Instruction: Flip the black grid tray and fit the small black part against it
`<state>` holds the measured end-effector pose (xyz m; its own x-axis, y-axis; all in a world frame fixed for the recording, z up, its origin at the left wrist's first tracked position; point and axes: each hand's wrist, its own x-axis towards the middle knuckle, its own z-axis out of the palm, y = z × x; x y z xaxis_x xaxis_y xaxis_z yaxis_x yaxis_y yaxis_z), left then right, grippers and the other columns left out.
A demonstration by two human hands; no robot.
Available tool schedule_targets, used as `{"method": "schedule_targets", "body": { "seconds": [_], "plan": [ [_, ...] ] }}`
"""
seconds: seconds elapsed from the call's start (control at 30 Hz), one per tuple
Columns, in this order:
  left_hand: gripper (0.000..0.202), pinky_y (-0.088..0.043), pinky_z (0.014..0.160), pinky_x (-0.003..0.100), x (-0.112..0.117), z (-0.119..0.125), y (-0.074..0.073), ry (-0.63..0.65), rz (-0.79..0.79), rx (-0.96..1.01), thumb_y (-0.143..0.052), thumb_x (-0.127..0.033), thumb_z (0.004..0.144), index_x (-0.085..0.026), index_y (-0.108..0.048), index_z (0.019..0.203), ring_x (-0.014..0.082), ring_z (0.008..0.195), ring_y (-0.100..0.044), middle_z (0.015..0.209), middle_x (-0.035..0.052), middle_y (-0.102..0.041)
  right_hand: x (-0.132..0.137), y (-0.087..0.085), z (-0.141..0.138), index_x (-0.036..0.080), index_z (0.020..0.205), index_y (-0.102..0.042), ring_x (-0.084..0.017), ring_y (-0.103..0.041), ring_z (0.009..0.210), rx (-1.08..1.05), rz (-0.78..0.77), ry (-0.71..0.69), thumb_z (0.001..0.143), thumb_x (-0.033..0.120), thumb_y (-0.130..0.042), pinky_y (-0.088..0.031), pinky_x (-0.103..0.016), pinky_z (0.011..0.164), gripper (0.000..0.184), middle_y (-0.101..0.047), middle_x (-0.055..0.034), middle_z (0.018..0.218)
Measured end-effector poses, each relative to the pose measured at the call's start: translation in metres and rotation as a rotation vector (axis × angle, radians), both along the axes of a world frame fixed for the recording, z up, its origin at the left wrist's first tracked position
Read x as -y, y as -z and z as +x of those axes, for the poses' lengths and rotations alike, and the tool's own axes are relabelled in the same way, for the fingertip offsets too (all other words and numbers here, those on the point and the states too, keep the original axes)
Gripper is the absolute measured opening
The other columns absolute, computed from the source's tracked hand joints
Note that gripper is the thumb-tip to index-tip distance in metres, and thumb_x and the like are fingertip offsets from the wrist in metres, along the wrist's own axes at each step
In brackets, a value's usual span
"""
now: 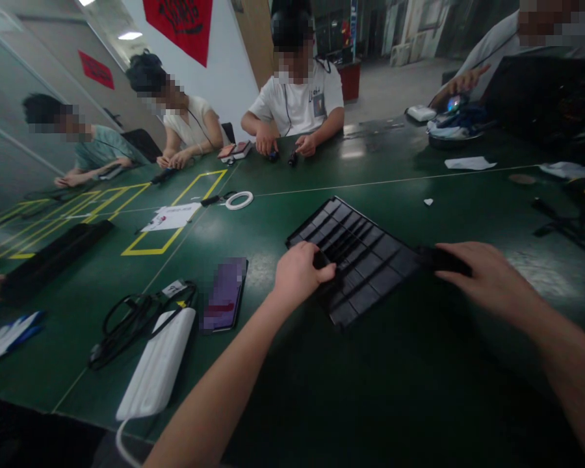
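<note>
Black gridded tray (377,261), left hand (297,270) gripping its edge, right hand (485,276) holding adjoining piece (448,260)

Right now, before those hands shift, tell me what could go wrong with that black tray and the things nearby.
The black tray could twist or slip if the left hand, at its near-left edge, loosens. The left forearm might nudge the phone or white block beside it. The white cord at the block's near end could snag.

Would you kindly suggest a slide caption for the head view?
Left hand gripping a black gridded tray, right hand holding a black piece at its corner, at a green table.
</note>
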<state>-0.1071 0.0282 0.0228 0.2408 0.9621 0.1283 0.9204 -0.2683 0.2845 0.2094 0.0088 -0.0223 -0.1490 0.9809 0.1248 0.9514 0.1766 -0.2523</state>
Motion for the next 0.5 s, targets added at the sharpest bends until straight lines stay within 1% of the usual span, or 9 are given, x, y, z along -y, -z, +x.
{"method": "schedule_targets", "body": {
  "seconds": [0.03, 0.1, 0.17, 0.23, 0.33, 0.37, 0.43, 0.5],
  "plan": [
    [0.036, -0.04, 0.068, 0.031, -0.013, -0.003, -0.001, -0.039, -0.004, -0.081, -0.053, -0.046, 0.075, -0.014, -0.058, 0.09, 0.0222, 0.08, -0.054, 0.088, 0.0091, -0.058, -0.003, -0.004, 0.011, 0.009, 0.117, -0.049, -0.024, -0.046, 0.105, 0.043, -0.032, 0.084, 0.073, 0.023, -0.058, -0.035, -0.036, 0.095, 0.047, -0.054, -0.0114, 0.111],
    [0.038, -0.041, 0.068, 0.031, -0.037, -0.009, 0.001, -0.088, -0.016, -0.212, -0.049, -0.048, 0.078, -0.012, -0.058, 0.09, 0.0234, 0.083, -0.055, 0.092, 0.011, -0.059, -0.007, -0.007, 0.031, 0.003, 0.114, -0.051, -0.03, -0.048, 0.102, 0.128, -0.099, 0.253, 0.074, 0.024, -0.058, -0.036, -0.041, 0.092, 0.046, -0.054, -0.0168, 0.109],
    [0.038, -0.041, 0.068, 0.031, -0.056, -0.012, 0.004, -0.103, -0.028, -0.28, -0.049, -0.047, 0.078, -0.011, -0.058, 0.09, 0.0247, 0.086, -0.056, 0.094, 0.0125, -0.059, -0.008, -0.006, 0.047, 0.004, 0.112, -0.052, -0.032, -0.049, 0.099, 0.17, -0.164, 0.334, 0.076, 0.025, -0.056, -0.038, -0.043, 0.088, 0.042, -0.055, -0.0177, 0.106],
    [0.036, -0.042, 0.068, 0.031, -0.069, -0.014, 0.007, -0.098, -0.039, -0.298, -0.052, -0.044, 0.077, -0.01, -0.059, 0.088, 0.0256, 0.086, -0.056, 0.093, 0.0135, -0.059, -0.008, -0.003, 0.055, 0.005, 0.113, -0.051, -0.032, -0.048, 0.101, 0.196, -0.205, 0.359, 0.076, 0.028, -0.056, -0.038, -0.042, 0.089, 0.044, -0.054, -0.0172, 0.108],
    [0.039, -0.043, 0.069, 0.032, -0.08, -0.017, 0.007, -0.071, -0.063, -0.321, -0.055, -0.047, 0.075, -0.009, -0.06, 0.083, 0.0272, 0.085, -0.057, 0.09, 0.0154, -0.06, -0.006, 0.0, 0.057, 0.001, 0.121, -0.042, -0.035, -0.036, 0.114, 0.224, -0.182, 0.369, 0.075, 0.032, -0.058, -0.03, -0.044, 0.096, 0.058, -0.045, -0.0204, 0.121],
    [0.041, -0.043, 0.07, 0.033, -0.082, -0.017, 0.006, -0.06, -0.07, -0.324, -0.055, -0.049, 0.074, -0.009, -0.06, 0.082, 0.0279, 0.084, -0.057, 0.089, 0.0161, -0.06, -0.005, -0.001, 0.056, 0.001, 0.123, -0.04, -0.036, -0.033, 0.116, 0.223, -0.175, 0.374, 0.076, 0.031, -0.058, -0.029, -0.045, 0.097, 0.059, -0.043, -0.0206, 0.122],
    [0.041, -0.043, 0.07, 0.034, -0.082, -0.016, 0.005, -0.043, -0.073, -0.322, -0.056, -0.048, 0.074, -0.008, -0.06, 0.08, 0.0288, 0.084, -0.057, 0.088, 0.0172, -0.06, -0.004, -0.003, 0.054, 0.004, 0.121, -0.044, -0.035, -0.037, 0.112, 0.191, -0.18, 0.384, 0.078, 0.028, -0.054, -0.032, -0.045, 0.095, 0.05, -0.047, -0.018, 0.118],
    [0.037, -0.043, 0.072, 0.034, -0.077, -0.012, 0.006, -0.035, -0.062, -0.304, -0.056, -0.043, 0.076, -0.007, -0.059, 0.082, 0.0283, 0.085, -0.057, 0.089, 0.0171, -0.06, -0.003, -0.006, 0.049, 0.006, 0.117, -0.048, -0.033, -0.043, 0.106, 0.136, -0.171, 0.367, 0.078, 0.024, -0.053, -0.036, -0.044, 0.091, 0.043, -0.052, -0.0162, 0.111]
  ]
}}
